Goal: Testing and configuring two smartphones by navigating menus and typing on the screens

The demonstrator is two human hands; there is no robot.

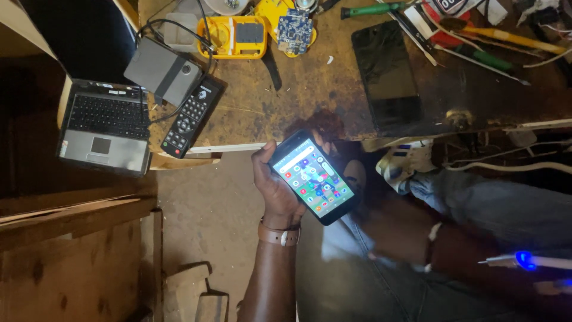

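Glass and smooth plastic made up the phone (314,177), which sat a little below the centre of the frame with its screen lit and full of coloured icons, tilted so that its top pointed to the upper left. The left hand (275,185) cradled it from behind, thumb up along the left edge and the other fingers curled round the back and far side, so the grip was closed on the phone. It looked light, stiff and slick, and the glass face would likely crack if dropped onto the hard floor below; the safest hold seemed to be by the two long edges, as here, leaving the screen free. A brown strap (279,233) circled that wrist. The right hand lay in deep shadow toward the lower right of the frame, and I could not tell how its fingers stood. A slim tool with a blue light (524,260) showed at the right edge near it. Above the phone ran the worn wooden bench (286,101), carrying a dark tablet (386,74) at upper right, a black remote (192,116) and grey box (164,70) at upper left, and a yellow casing (233,37) with a blue circuit board (294,25) at the top. An open laptop (106,126) stood at far left.
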